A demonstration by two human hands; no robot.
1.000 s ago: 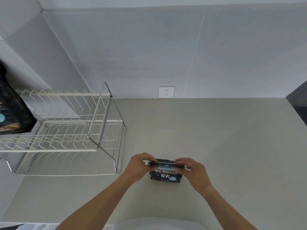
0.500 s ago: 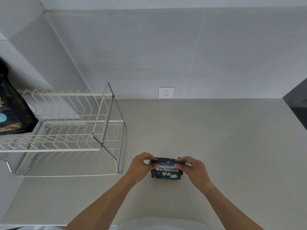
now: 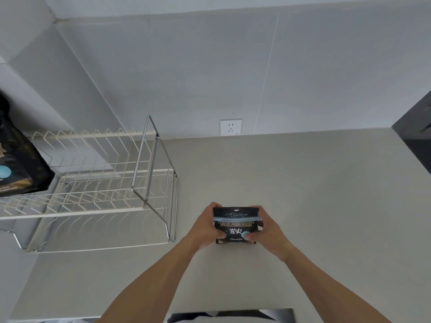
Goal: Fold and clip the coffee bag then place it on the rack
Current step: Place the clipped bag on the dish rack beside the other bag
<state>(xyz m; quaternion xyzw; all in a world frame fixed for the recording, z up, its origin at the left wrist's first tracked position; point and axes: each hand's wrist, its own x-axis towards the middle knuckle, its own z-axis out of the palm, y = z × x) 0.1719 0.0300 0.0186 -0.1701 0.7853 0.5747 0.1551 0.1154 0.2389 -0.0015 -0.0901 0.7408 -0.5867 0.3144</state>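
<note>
Standing at bench 6 o'clock, coffee bag [image 3: 236, 223] now shows folded top with pale clip band across it; half second ago hands were pinching top edge only. Fold and clip look done; rack placement remains. Left hand [image 3: 205, 228] and right hand [image 3: 268, 229] grip bag sides. Rack [image 3: 98, 183] at 9 o'clock, another dark bag [image 3: 21, 159] at its far left. Chrome end frame [image 3: 149, 159] stands between. Wall socket [image 3: 231, 127] at 12 o'clock.

Counter [image 3: 303, 194] open right of hands; wire rack [image 3: 98, 183] blocks left — second bag [image 3: 18, 164] occupies far end.
</note>
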